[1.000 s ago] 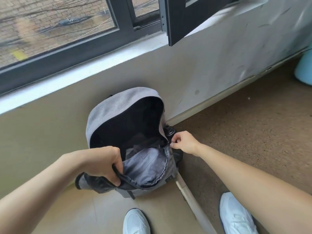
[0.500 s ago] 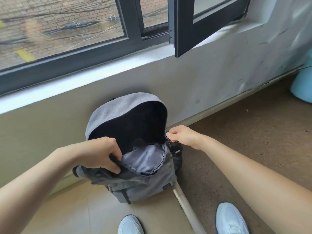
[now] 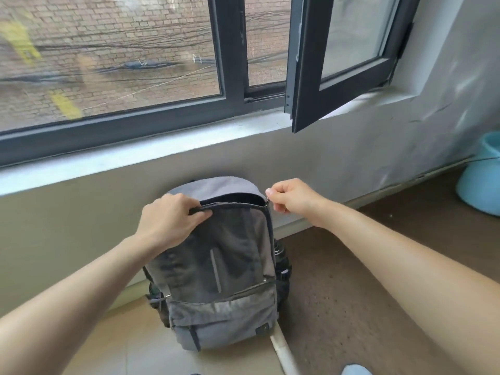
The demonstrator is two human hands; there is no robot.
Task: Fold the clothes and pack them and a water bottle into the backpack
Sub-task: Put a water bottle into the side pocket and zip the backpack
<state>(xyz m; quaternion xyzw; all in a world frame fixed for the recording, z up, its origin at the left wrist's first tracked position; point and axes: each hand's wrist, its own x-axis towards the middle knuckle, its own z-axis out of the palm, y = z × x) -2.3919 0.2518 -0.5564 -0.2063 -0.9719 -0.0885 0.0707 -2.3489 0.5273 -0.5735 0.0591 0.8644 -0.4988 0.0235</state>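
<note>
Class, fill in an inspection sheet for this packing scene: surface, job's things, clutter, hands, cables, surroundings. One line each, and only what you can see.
Surface: brown floor, tan tiles on the left, white strip between them.
Job's things: grey backpack upright against the wall, top opening partly unzipped; dark bottle in the side pocket nearer the right hand; clothes not seen.
Clutter: blue tub by the wall, far right.
Hands: left hand grips the backpack's front top edge; right hand pinches the zip pull.
Cables: thin wire at the tub.
Surroundings: window, one pane swung inward; shoe at the bottom edge.
</note>
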